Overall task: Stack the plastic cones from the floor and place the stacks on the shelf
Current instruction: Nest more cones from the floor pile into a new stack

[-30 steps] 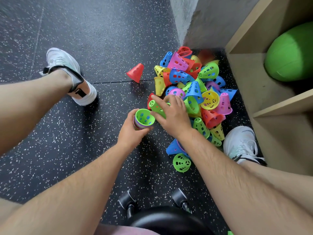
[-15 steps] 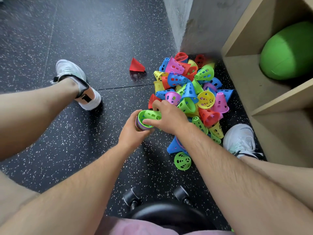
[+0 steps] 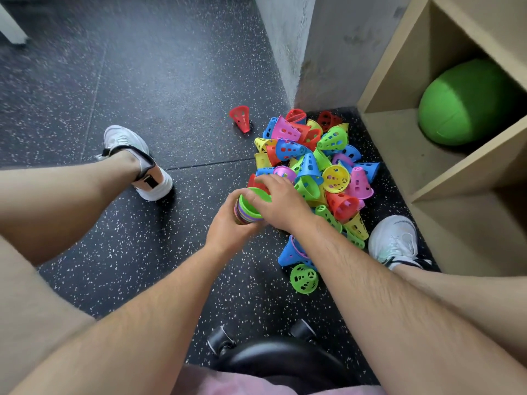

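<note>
Dozens of perforated plastic cones lie in a bright pile (image 3: 309,166) on the speckled floor (image 3: 142,81), pushed into the corner between the wall and the shelf (image 3: 399,149). That puts them within reach of someone sitting on the wheeled stool (image 3: 279,359).

The left hand (image 3: 228,233) wraps around the lower part of a stack (image 3: 246,216) of nested cones. It holds the stack off the floor just beside the pile, with the open mouth tipped up toward the camera so the next cone can drop straight in.

The right hand (image 3: 281,208) lies over the top of the stack. Its fingers curve over the far rim of the green cone (image 3: 252,199) and the thumb is at the near rim. I take this to be seating that cone into the ones below, with the left hand acting as the brace.

One red cone (image 3: 241,118) lies apart from the heap, on its side (easy to overlook later). A green one and a blue one lie nearer the stool.

The shelf has no stack of cones in the parts that can be seen. One compartment holds a green ball (image 3: 467,101) and the opening below it looks free. With so many cones left on the floor, the task seems to be at an early stage.
</note>
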Available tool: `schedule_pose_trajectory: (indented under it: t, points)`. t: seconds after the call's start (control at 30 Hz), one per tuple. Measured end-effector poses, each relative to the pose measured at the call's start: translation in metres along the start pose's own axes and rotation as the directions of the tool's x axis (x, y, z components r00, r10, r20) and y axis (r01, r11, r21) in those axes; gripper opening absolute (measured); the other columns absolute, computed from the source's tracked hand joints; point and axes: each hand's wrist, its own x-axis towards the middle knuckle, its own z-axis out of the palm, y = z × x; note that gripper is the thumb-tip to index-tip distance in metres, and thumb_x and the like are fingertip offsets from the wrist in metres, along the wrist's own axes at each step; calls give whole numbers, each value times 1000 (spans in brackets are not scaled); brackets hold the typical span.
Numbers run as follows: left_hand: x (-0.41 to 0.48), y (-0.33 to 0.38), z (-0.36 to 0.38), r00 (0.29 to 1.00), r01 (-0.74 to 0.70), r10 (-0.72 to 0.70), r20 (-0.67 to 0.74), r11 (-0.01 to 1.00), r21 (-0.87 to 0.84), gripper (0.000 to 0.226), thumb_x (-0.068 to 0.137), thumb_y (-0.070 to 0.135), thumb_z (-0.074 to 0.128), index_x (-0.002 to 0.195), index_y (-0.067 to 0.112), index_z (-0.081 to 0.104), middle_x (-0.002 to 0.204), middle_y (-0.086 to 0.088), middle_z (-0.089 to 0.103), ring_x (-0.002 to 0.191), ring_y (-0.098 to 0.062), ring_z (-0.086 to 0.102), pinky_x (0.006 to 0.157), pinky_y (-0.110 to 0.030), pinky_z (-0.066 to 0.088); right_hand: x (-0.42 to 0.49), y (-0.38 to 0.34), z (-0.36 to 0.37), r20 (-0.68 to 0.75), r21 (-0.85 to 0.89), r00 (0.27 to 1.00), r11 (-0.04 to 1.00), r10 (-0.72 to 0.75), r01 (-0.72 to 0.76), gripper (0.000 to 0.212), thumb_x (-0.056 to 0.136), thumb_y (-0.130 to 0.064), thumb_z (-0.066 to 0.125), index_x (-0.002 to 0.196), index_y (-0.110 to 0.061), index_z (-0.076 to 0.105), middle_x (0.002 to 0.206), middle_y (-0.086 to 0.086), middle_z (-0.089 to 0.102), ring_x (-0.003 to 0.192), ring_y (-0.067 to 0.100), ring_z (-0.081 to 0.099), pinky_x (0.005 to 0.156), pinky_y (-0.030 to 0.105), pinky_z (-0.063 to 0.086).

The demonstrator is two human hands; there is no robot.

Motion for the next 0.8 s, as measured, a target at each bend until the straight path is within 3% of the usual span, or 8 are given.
schedule_pose_trajectory:
  t: [0.13, 0.27, 0.33, 0.47, 0.53, 0.63, 0.8]
  points:
    - [-1, 3, 0, 999, -14, 13, -41, 1000, -22, 59, 77, 19, 87, 115, 51, 54, 95, 36, 70, 83, 11, 67, 76, -11, 49, -12, 4, -4, 92, -2, 996, 1000, 16, -16, 66, 93, -60, 56, 146, -22, 48, 147, 1, 52, 137, 18, 44, 115, 34, 34]
    - [-2, 12, 0, 1000, -22, 22, -19, 1000, -14, 57, 78, 15, 88, 113, 47, 54, 91, 38, 69, 80, 13, 67, 74, -8, 48, -21, 3, -9, 31, 67, 999, 997, 37, -39, 55, 97, -55, 53, 138, -20, 54, 139, 0, 58, 129, 18, 51, 109, 35, 39]
    - [-3, 15, 2, 999, -21, 20, 27, 1000, 17, 58, 75, 21, 91, 111, 47, 54, 93, 37, 69, 82, 12, 67, 78, -13, 51, -32, 8, -11, -35, 84, 998, 996, 44, -41, 45, 99, -52, 50, 128, -19, 60, 127, 1, 62, 119, 18, 56, 102, 38, 44]
    - [-11, 3, 17, 984, 12, -35, 175, 991, 132, 66, 63, 37, 93, 114, 49, 53, 100, 26, 72, 93, 1, 71, 91, -36, 58, -70, 37, -1, -165, 8, 984, 998, 62, -62, 28, 99, -36, 53, 115, -15, 62, 110, 1, 59, 102, 22, 57, 89, 42, 49]
    - [-18, -4, 26, 969, 16, -64, 238, 980, 199, 72, 56, 46, 88, 119, 46, 51, 103, 19, 72, 96, -5, 71, 90, -38, 58, -91, 55, 5, -148, -68, 984, 992, 96, -107, 26, 98, -32, 55, 114, -13, 62, 108, 3, 59, 101, 23, 56, 86, 42, 49]
    - [-28, -11, 37, 950, 26, -103, 296, 967, 253, 71, 58, 41, 86, 119, 39, 49, 102, 15, 71, 92, -9, 68, 84, -31, 56, -113, 77, 8, -85, -161, 981, 969, 176, -188, 26, 97, -36, 56, 112, -15, 60, 107, 0, 56, 102, 22, 55, 79, 35, 47]
    - [-25, -19, 44, 934, 39, -151, 324, 944, 328, 70, 73, 25, 90, 127, 31, 45, 99, 9, 66, 83, -9, 62, 72, -25, 48, -121, 94, 10, 17, -258, 978, 946, 209, -198, 40, 95, -47, 60, 123, -18, 61, 116, -2, 51, 114, 17, 50, 87, 34, 47]
